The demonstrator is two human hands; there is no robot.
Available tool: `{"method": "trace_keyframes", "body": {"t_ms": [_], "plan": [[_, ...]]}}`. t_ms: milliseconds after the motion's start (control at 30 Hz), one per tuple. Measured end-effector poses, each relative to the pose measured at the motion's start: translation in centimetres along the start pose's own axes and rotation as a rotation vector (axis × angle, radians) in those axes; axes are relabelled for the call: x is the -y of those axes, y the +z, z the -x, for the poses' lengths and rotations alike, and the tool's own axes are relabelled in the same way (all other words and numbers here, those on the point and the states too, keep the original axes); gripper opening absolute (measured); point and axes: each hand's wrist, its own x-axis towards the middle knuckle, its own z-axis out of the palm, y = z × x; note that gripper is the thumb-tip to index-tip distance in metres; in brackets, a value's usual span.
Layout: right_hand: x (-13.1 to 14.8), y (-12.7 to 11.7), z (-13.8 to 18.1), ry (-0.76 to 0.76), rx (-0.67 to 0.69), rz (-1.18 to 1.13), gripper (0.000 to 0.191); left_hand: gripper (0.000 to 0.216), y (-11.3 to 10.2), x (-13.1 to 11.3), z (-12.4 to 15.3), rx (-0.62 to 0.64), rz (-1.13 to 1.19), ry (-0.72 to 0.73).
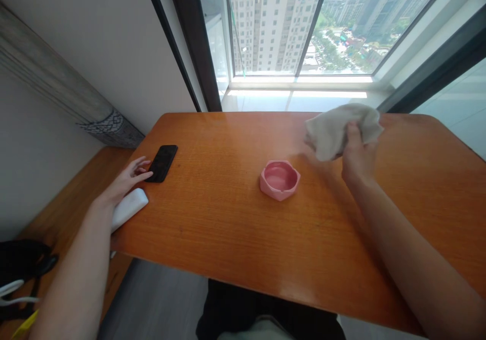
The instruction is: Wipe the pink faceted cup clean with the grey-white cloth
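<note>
My right hand (357, 155) is closed on a crumpled beige cloth (336, 127), holding it just above the far right part of the orange wooden table (235, 228). A pink faceted bowl (280, 179) stands empty near the table's middle, left of that hand. My left hand (127, 180) lies flat with fingers stretched out at the table's left edge. Its fingertips touch a black phone (162, 162) lying face up. A white oblong object (127, 208) rests under my left wrist.
A large window (299, 26) rises behind the table, with a pale sill below it. A low wooden bench (64, 203) runs along the left wall. A black bag (23, 264) with white cords sits at the lower left.
</note>
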Motion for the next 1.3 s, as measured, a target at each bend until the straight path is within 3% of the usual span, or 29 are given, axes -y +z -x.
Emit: {"method": "trace_keyframes", "body": {"t_ms": [33,133,200,267,467,867,1067,1300], "plan": [[-0.6,0.1,0.3,-0.059,0.018,0.067,0.039,0.107,0.1,0.0,0.1,-0.002,0.005,0.003],[-2.6,0.7,1.2,-0.332,0.276,0.289,0.036,0.113,0.6,-0.4,0.2,-0.003,-0.047,0.001],[-4.0,1.1,1.7,-0.531,0.509,0.437,0.049,0.114,0.8,-0.6,0.1,0.005,-0.101,0.009],[-5.0,1.4,2.0,-0.604,0.571,0.525,0.056,0.116,0.8,-0.5,-0.1,0.008,-0.139,0.021],[-5.6,1.5,1.9,-0.619,0.551,0.548,0.055,0.119,0.5,0.3,-0.6,0.014,-0.192,0.059],[-5.5,1.5,1.9,-0.621,0.535,0.563,0.053,0.118,1.1,-1.1,0.3,-0.024,-0.161,0.043],[-5.7,1.5,1.8,-0.634,0.534,0.574,0.053,0.095,1.2,-0.7,0.3,-0.073,-0.058,0.039],[-5.3,1.5,1.9,-0.632,0.531,0.579,0.052,0.079,1.3,-0.4,0.5,-0.113,-0.202,0.068]]}}
